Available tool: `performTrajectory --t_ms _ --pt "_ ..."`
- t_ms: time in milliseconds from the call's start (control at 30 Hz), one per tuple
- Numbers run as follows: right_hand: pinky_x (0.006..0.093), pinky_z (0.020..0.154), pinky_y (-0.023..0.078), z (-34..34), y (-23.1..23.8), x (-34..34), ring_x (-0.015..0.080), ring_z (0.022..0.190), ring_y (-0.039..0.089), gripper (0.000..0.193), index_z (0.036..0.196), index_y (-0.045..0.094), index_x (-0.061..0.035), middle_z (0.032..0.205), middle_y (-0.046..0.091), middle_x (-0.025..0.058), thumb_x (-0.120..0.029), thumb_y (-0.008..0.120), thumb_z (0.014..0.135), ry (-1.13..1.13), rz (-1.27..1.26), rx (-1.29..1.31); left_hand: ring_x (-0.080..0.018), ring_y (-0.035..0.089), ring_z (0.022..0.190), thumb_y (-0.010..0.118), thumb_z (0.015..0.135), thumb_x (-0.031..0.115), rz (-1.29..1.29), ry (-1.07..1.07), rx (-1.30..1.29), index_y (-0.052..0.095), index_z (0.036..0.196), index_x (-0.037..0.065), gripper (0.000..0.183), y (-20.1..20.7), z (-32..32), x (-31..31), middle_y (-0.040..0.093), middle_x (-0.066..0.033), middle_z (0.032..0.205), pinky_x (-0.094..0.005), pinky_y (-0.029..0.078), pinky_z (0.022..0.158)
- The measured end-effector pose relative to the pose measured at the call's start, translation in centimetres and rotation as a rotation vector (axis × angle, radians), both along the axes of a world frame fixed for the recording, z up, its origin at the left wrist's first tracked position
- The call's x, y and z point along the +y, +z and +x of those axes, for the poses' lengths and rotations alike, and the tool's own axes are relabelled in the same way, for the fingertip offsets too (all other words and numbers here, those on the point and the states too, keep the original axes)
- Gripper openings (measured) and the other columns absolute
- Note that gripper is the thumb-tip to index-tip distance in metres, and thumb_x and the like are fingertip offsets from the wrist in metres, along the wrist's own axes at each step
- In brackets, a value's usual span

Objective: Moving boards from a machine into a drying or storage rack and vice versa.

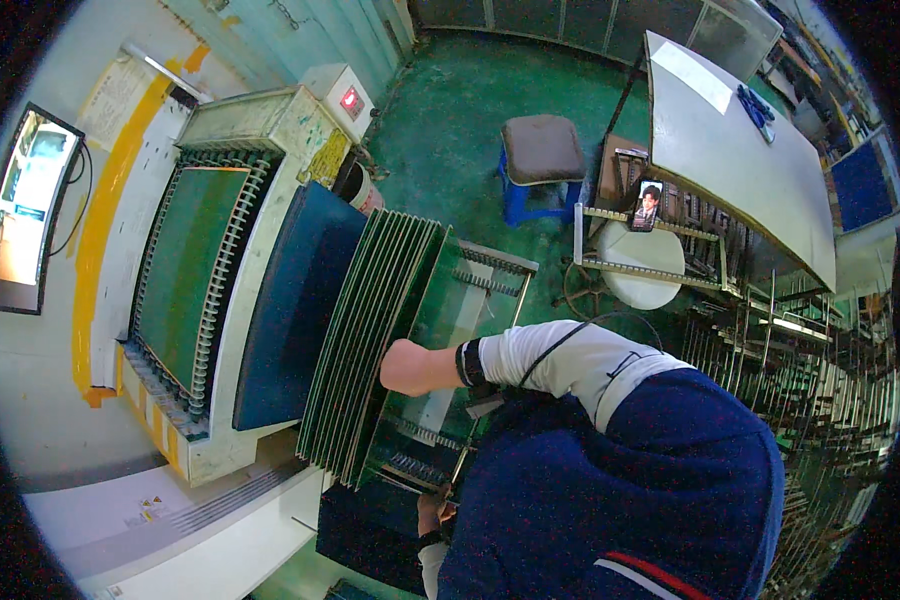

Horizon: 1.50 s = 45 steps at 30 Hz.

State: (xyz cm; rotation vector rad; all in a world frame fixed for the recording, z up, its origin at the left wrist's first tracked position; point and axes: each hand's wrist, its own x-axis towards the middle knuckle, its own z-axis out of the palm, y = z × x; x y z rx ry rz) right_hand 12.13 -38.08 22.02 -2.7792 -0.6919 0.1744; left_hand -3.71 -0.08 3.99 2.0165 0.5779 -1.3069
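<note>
Several thin green panels (pixel 370 330) stand on edge, side by side, in a metal rack (pixel 525 290) with coil-like slots along its two ends. My right hand (pixel 405 368), in a white sleeve with a black wristband, is closed at the edge of the panel nearest me; its fingertips are hidden. Low in the picture, my left hand (pixel 432 512) is curled at the rack's near-left end, against its metal bar. My own sleeve and body partly cover that hand. The right part of the rack holds no panels and shows its base.
Left of the rack, a machine (pixel 238 110) has a roller bed carrying a green panel (pixel 195 270). A dark blue board (pixel 305 290) lies between them. A screen (pixel 32 210) hangs at far left. Beyond are a stool (pixel 542 150), a white table (pixel 730 150) and a phone (pixel 648 205).
</note>
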Motion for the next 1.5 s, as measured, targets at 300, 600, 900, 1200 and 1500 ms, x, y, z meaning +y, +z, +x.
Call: performTrajectory --t_ms 300,600,900,1200,1500 --pt "0.0398 0.047 0.046 -0.1 -0.7 -0.2 0.0267 0.061 0.063 0.005 0.061 0.067 -0.0093 0.062 0.063 0.0069 -0.013 0.067 0.058 -0.007 0.027 -0.052 -0.0210 0.057 0.042 0.070 0.079 0.040 0.061 -0.026 -0.029 0.060 0.075 0.001 0.041 0.3 0.0 -0.6 0.058 -0.0128 0.055 -0.0337 0.045 0.036" --pt "0.0395 0.048 0.047 -0.2 -0.4 -0.1 0.0261 0.064 0.064 0.005 0.064 0.068 -0.0100 0.065 0.064 0.0063 -0.013 0.067 0.060 -0.009 -0.004 -0.002 -0.0209 0.057 0.041 0.068 0.080 0.044 0.037 -0.022 -0.004 0.060 0.085 0.001 0.044 0.1 0.0 -0.5 0.059 -0.0130 0.055 -0.0334 0.045 0.035" --pt "0.0374 0.048 0.043 -0.8 2.1 -0.5 0.0243 0.062 0.061 0.000 0.063 0.067 -0.0092 0.066 0.063 0.0061 -0.009 0.067 0.063 -0.003 -0.048 0.053 -0.0216 0.058 0.043 0.070 0.079 0.040 0.087 0.038 0.019 0.058 0.087 -0.002 0.044 1.5 0.0 -1.1 0.060 -0.0134 0.059 -0.0317 0.044 0.036" --pt "0.0386 0.049 0.048 -0.3 -0.3 0.4 0.0258 0.066 0.064 0.005 0.065 0.069 -0.0103 0.066 0.064 0.0051 -0.012 0.068 0.060 -0.022 -0.038 -0.008 -0.0217 0.059 0.045 0.072 0.077 0.042 0.142 -0.011 0.002 0.057 0.083 -0.003 0.047 1.9 0.0 -1.6 0.060 -0.0127 0.060 -0.0315 0.046 0.038" --pt "0.0397 0.051 0.046 -0.4 -0.4 0.2 0.0273 0.066 0.063 0.003 0.066 0.069 -0.0090 0.067 0.065 0.0064 -0.010 0.067 0.063 -0.021 -0.030 0.017 -0.0215 0.058 0.042 0.070 0.079 0.039 0.055 0.062 0.004 0.058 0.085 -0.001 0.043 2.2 -0.1 -1.7 0.061 -0.0152 0.060 -0.0315 0.046 0.036"
